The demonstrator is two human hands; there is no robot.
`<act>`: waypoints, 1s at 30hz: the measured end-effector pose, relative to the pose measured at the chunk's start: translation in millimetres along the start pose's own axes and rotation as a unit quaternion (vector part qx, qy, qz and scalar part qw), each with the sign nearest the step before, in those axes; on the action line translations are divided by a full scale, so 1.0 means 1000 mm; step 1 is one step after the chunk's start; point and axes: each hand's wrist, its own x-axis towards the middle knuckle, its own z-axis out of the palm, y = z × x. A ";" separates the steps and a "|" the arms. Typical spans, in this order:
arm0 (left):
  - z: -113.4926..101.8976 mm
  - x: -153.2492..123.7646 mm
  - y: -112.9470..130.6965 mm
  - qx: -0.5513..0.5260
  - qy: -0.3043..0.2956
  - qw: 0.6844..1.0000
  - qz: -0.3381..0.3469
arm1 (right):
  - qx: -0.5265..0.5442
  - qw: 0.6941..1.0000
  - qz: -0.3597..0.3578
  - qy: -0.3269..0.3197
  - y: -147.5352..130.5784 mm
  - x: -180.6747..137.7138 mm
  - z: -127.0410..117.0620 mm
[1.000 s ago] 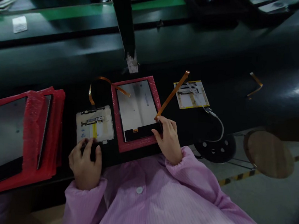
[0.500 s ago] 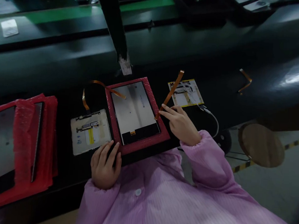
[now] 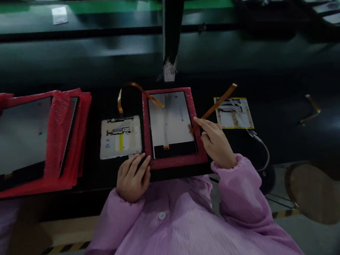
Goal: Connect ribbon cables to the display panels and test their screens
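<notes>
A: In the head view, which hand was nearer the orange ribbon (image 3: 220,102)?

B: The right hand (image 3: 219,144), plainly. Its index finger reached leftward across the ribbon close to the near end, at the right edge of the panel (image 3: 173,124).

A: And the ribbon's long axis?

B: Slantwise. From that near end it ran away from the person and to the right, its far end lying by the upper left corner of the right board (image 3: 235,113). So most of its length lay beyond the fingers, up and to the right.

A: Was it gripped?

B: I couldn't tell. The index finger was stretched out and the others were bent in below it; whether anything was pinched or only touched didn't show.

A: How did the panel lie?

B: On the red sleeve (image 3: 182,161), between the two hands, long axis pointing away from the person, far end leaning a little left. A second ribbon (image 3: 135,84) arched over from the left board (image 3: 122,137), its tip over the panel's upper part.

A: What about the left hand (image 3: 133,177)?

B: Its fingers were loosely spread, gripping nothing that I could see. The tips sat beside the near right corner of the left board and the near left corner of the red sleeve. Contact there was unclear. The orange ribbon was well apart from it, across the panel.
</notes>
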 end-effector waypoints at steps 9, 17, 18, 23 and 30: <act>-0.001 0.003 0.003 -0.004 0.000 1.000 -0.017 | -0.102 0.992 0.049 -0.054 0.016 0.046 -0.006; 0.000 0.002 0.005 -0.015 0.005 1.000 -0.022 | -0.262 0.953 0.152 0.027 -0.033 0.074 -0.038; -0.001 0.002 0.005 -0.016 0.009 1.000 -0.023 | -0.244 0.961 0.132 0.016 -0.041 0.079 -0.034; -0.009 0.004 0.000 -0.079 0.027 0.991 -0.100 | -0.113 0.992 -0.006 -0.055 -0.058 0.110 0.017; -0.007 0.002 -0.021 0.045 -0.004 0.958 -0.285 | -0.101 0.990 -0.102 0.000 -0.035 0.133 0.072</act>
